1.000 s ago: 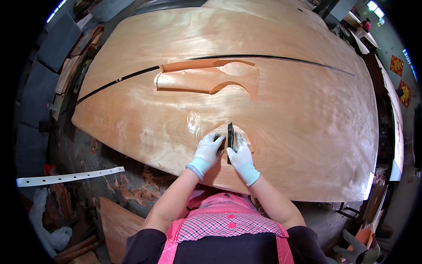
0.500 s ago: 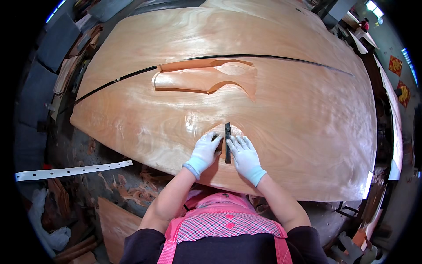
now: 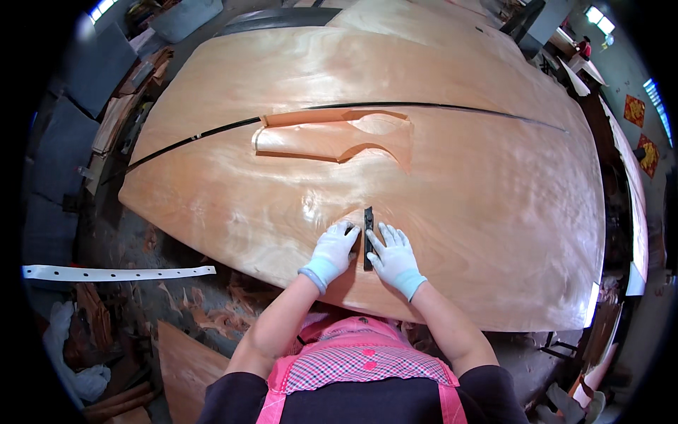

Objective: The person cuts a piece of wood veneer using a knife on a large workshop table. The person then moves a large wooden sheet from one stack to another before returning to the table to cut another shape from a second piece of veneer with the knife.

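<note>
A narrow black bar-like tool [image 3: 368, 240] lies lengthwise between my two gloved hands on a small pointed patch of veneer [image 3: 350, 217] on the large wood sheet [image 3: 494, 212]. My left hand [image 3: 334, 251] is left of the bar, its fingers curled down onto the patch; what lies under them is hidden. My right hand [image 3: 394, 258] rests on the patch with fingers spread, its fingertips at the bar's right side. Farther forward a curled, cut-out veneer piece [image 3: 296, 138] lies below a long thin black strip [image 3: 169, 146].
Grey boards [image 3: 70, 141] stand at the far left, above a perforated white strip [image 3: 120, 273]. Veneer scraps [image 3: 212, 314] lie on the floor. More sheets [image 3: 621, 177] line the right. A distant person [image 3: 585, 48] is at the upper right.
My right hand has gone from fingers bent at the bar to lying spread beside it. My left hand stays left of the bar. The whole view has shifted slightly.
</note>
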Available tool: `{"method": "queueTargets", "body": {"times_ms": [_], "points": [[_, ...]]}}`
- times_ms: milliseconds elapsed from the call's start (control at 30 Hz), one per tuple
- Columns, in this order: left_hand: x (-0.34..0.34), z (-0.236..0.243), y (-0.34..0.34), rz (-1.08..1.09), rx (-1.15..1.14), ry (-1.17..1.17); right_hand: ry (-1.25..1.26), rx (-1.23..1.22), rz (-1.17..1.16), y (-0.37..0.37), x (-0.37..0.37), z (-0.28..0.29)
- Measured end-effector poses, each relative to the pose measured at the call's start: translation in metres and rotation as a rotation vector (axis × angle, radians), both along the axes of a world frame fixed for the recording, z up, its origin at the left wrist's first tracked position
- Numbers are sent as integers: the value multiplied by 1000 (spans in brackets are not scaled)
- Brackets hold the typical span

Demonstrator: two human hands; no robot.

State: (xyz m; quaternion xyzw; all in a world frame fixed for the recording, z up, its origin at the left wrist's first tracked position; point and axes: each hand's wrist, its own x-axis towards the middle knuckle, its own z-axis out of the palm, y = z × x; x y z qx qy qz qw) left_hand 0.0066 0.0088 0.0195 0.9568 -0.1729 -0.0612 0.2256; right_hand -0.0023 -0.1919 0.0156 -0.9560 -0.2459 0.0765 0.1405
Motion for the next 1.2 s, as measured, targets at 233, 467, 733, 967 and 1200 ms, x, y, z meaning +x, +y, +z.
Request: {"method": "queueTargets", "body": {"times_ms": [233, 467, 733, 967, 1200], "points": [[-28, 23, 17, 212, -233, -378, 57, 77, 1, -10, 18, 10], [-124, 1, 95, 624, -292, -323, -43, 513, 127, 43, 35, 82], [-156, 20, 123, 898, -516, -351, -94, 733, 517, 162, 30, 207], [-169, 28, 131, 895, -502, -408, -262, 1007, 726, 238, 14, 345], [-176, 40, 150, 1035, -740, -478, -113, 962, 861, 217, 24, 283]]}}
